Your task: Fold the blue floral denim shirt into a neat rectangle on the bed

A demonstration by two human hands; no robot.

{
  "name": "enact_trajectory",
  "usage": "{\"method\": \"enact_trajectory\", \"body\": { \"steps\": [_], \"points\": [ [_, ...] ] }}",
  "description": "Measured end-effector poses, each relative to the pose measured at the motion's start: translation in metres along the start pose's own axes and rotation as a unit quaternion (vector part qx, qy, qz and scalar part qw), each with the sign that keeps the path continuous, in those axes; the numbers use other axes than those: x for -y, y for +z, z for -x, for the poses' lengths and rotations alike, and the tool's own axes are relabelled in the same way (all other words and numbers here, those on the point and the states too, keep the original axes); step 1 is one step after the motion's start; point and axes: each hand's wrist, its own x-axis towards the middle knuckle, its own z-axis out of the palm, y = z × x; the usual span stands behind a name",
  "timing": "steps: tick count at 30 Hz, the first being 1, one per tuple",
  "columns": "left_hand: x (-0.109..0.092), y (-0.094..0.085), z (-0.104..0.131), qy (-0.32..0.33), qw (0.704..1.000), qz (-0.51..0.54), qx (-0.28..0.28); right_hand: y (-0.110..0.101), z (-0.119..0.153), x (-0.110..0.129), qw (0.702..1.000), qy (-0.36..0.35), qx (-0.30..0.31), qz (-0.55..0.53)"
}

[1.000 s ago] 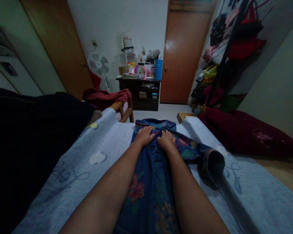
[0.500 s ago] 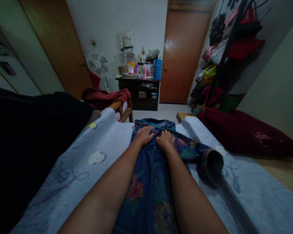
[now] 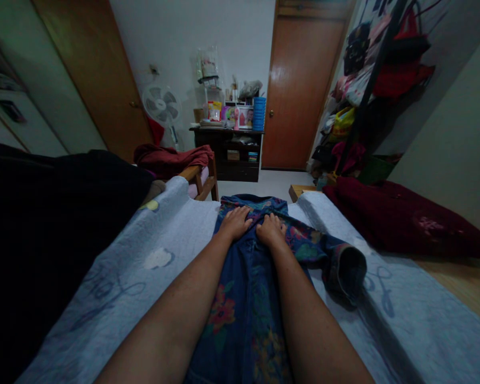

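Note:
A dark blue denim garment with a floral print lies on the light grey-blue bed cover. One sleeve of it reaches out to the right and ends in a round, gaping cuff. My left hand rests flat on its upper part, fingers apart and pointing away from me. Beside it, a small gap to the right, my right hand presses on the same cloth with its fingers spread. Neither hand has cloth visibly gripped.
Black cloth covers the left side. A dark red cushion lies at the right. Beyond the bed are a wooden chair with red cloth, a fan, a dark cabinet and hanging bags.

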Motion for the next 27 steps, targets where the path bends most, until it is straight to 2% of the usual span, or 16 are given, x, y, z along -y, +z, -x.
{"method": "enact_trajectory", "body": {
  "steps": [27],
  "points": [
    [-0.0002,0.0,-0.0004,-0.01,1.0,-0.003,0.014,0.0003,0.0014,0.0004,1.0,0.011,-0.008,-0.008]
  ]
}}
